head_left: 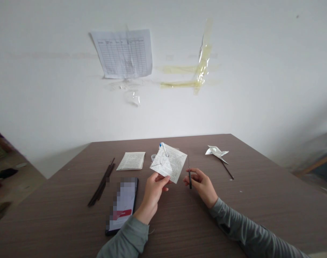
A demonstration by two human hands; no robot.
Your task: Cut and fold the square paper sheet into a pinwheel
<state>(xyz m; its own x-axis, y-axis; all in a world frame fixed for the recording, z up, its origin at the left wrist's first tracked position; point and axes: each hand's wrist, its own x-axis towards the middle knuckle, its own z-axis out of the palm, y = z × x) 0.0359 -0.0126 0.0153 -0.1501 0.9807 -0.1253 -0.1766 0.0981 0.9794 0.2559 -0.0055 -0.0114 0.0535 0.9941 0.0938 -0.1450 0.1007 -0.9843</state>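
Note:
My left hand [153, 193] pinches a square of printed paper [176, 163] by its lower edge, tilted up above the table. Lines or creases cross the left half of the sheet. At its top corner shows a slim white thing with a blue end [164, 148]; I cannot tell whether it lies on or behind the sheet. Just right of the paper and apart from it, my right hand [202, 184] is closed around the black handles of scissors [190, 179], seen edge-on with the blades pointing up. A small clear cup [153, 157] is partly hidden behind the paper.
On the brown table [206, 222] lie a stack of square papers [131, 161], dark sticks [102, 184] and a phone [123, 204] beside my left forearm. A paper pinwheel [217, 152] on a stick rests at the right. The wall behind bears a taped sheet [124, 53].

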